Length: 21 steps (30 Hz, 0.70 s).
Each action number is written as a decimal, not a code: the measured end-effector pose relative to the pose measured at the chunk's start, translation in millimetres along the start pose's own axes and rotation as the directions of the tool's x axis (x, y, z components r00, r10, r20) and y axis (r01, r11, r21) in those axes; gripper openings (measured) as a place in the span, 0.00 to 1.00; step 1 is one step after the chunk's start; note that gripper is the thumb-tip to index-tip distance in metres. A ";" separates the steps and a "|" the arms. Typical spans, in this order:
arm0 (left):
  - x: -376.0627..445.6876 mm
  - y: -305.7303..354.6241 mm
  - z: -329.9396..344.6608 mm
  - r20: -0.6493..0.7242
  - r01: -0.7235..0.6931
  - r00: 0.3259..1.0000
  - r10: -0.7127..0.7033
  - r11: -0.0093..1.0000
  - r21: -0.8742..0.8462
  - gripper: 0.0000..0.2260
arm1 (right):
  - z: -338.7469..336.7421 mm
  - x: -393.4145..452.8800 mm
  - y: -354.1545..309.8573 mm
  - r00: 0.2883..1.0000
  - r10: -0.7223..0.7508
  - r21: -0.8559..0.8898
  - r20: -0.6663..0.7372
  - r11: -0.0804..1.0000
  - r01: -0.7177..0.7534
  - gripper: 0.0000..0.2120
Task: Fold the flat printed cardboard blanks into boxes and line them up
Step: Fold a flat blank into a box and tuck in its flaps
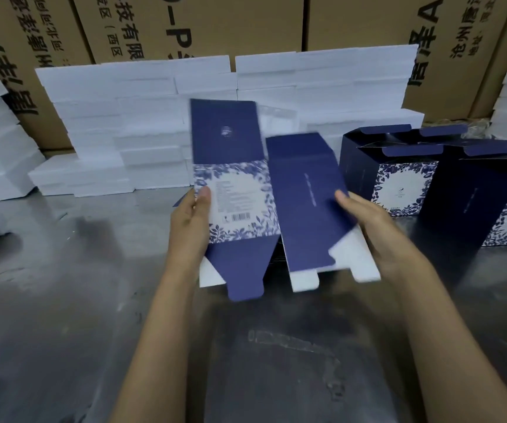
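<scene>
Above the grey table (62, 300), the left hand (189, 221) and right hand (365, 221) each pinch a side edge of a half-opened blue cardboard blank (264, 206), thumbs on its printed face. Just right of it stand two folded boxes (398, 172), side by side with top flaps open. Behind them, white foam slabs (124, 117) are stacked against brown cartons (215, 22), closing off the table's far side.

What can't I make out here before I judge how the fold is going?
- Head view: small print and barcode on the blank are too small and blurred.
- Right hand: its fingers are hidden behind the blank, so the grip is unclear.
- Left hand: only the thumb shows in front.
- Boxes on the right: the nearest is cut by the frame edge, so the count is unsure.
</scene>
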<state>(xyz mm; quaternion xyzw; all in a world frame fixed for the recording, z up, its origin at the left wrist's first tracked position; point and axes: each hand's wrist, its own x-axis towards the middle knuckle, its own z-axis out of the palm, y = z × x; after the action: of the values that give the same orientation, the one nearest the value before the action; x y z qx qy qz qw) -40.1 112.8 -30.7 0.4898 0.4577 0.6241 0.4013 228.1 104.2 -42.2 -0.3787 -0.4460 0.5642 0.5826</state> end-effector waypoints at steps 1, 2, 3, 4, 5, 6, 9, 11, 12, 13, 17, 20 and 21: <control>-0.4 0.6 1.3 -0.038 0.008 0.999 -0.010 0.999 -0.049 0.12 | -0.6 -0.4 0.2 1.000 0.004 -0.021 0.022 1.000 -0.004 0.16; -0.7 1.2 2.0 -0.064 0.016 0.998 -0.021 0.996 -0.084 0.13 | -1.1 0.0 0.6 1.000 0.000 -0.048 0.030 0.999 0.001 0.14; -1.4 1.6 2.9 -0.092 0.021 0.995 -0.029 0.996 -0.090 0.12 | -0.9 0.1 0.9 1.000 -0.011 -0.070 0.026 0.997 0.013 0.12; -1.5 1.7 3.4 -0.133 0.018 0.991 -0.025 0.998 -0.054 0.12 | -0.6 0.3 0.8 1.000 -0.025 -0.080 0.011 0.996 0.026 0.10; -1.2 1.5 3.7 -0.188 0.005 0.982 -0.001 1.000 0.017 0.11 | 1.0 -0.5 -0.1 0.999 -0.033 -0.084 -0.009 0.996 0.032 0.10; -0.9 2.2 4.0 -0.232 -0.020 0.972 0.045 0.994 0.107 0.12 | 1.7 -0.7 -1.2 0.999 -0.034 -0.082 -0.026 0.996 0.032 0.09; -2.8 5.8 5.5 -0.176 -0.196 0.943 0.284 0.897 0.397 0.26 | 3.0 -3.0 -6.3 0.999 -0.005 -0.055 -0.043 0.998 0.002 0.10; -6.7 10.8 9.7 0.011 -0.306 0.936 0.352 0.796 0.523 0.28 | 4.7 -3.6 -8.2 0.997 0.014 -0.042 -0.073 0.999 -0.017 0.08; -8.9 12.9 12.8 0.121 -0.335 0.938 0.324 0.766 0.549 0.28 | 5.0 -3.1 -8.3 0.996 0.017 -0.011 -0.093 1.000 -0.018 0.07; -12.2 14.5 16.0 0.224 -0.343 0.939 0.262 0.762 0.549 0.28 | 6.0 -3.8 -9.2 0.995 0.011 0.046 -0.100 0.999 -0.006 0.09; -22.0 16.8 22.8 0.393 -0.267 0.917 0.061 0.827 0.495 0.34 | 9.1 -8.9 -15.2 0.994 -0.097 0.286 0.058 0.955 0.077 0.21; -24.4 22.2 23.8 0.385 -0.278 0.914 0.131 0.892 0.356 0.36 | 15.2 -8.0 -14.0 0.981 -0.128 0.341 0.146 0.937 0.072 0.20; -24.4 23.9 23.9 0.370 -0.300 0.911 0.180 0.907 0.297 0.36 | 18.7 -7.3 -12.5 0.975 -0.140 0.322 0.174 0.943 0.078 0.17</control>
<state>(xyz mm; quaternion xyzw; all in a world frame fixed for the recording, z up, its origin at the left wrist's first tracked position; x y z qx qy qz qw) -13.1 87.7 -11.3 0.7048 0.4211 0.4861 0.2993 214.6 94.8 -25.1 -0.1991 -0.4257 0.6288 0.6195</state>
